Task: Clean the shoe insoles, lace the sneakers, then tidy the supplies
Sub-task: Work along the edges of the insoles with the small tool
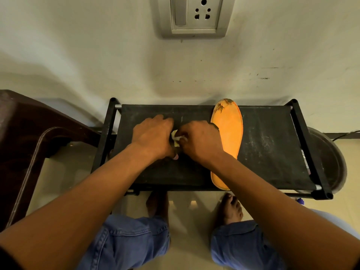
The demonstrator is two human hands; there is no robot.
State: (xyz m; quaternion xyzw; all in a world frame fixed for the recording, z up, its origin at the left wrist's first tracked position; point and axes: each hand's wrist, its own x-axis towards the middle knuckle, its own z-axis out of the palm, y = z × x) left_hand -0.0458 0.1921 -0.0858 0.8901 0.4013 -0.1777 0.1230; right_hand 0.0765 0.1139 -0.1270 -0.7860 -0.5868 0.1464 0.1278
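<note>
head view: no brand, label or writing can be read anywhere. an orange insole (228, 137) lies flat on the dusty black fabric top of a small rack (272, 149), toward its right half, running from the back edge to the front edge. its far tip is worn and flaked with brown patches, and its near end juts slightly over the front rail. the right forearm crosses over its lower part. the left hand (152, 137) and right hand (200, 141) meet at the middle of the rack top, left of the insole, both clenched on a small crumpled pale yellowish cloth (176, 138) pinched between them. most of the cloth is hidden by the fingers. a wall socket (191, 15) sits above on the wall. a brown plastic chair (29, 133) stands to the left, a round metal basin (329, 158) to the right. bare feet and denim shorts show below.
</note>
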